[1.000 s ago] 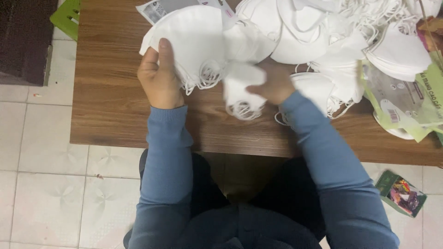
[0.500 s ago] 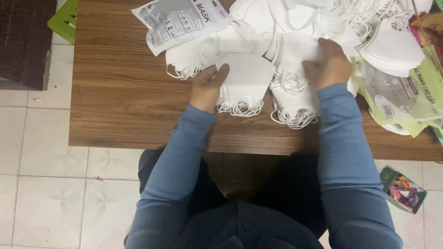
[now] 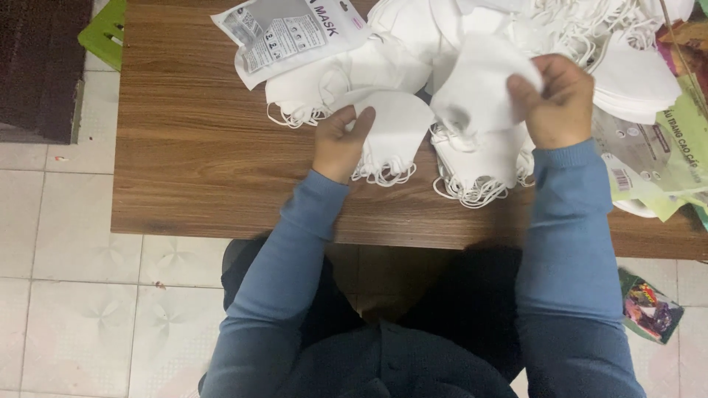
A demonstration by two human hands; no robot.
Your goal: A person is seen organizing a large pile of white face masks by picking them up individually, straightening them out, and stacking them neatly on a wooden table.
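Note:
My left hand (image 3: 341, 140) rests on a small stack of folded white face masks (image 3: 394, 133) near the table's front edge, thumb pressed on its top. My right hand (image 3: 554, 99) pinches one white mask (image 3: 479, 85) and lifts it above a second stack of white masks (image 3: 479, 166) whose ear loops hang toward me. A large loose heap of white masks (image 3: 531, 26) covers the far middle and right of the wooden table (image 3: 199, 155).
A flat grey-and-white mask packet (image 3: 284, 33) lies at the far left of the heap. Green-and-white packets (image 3: 664, 162) sit at the right edge. A green stool (image 3: 107, 33) and dark mat (image 3: 37, 66) are on the tiled floor; a colourful wrapper (image 3: 649, 309) lies at lower right.
My right hand has lifted one mask off the right stack and raised it. My left hand has stayed on the left stack, shifting slightly.

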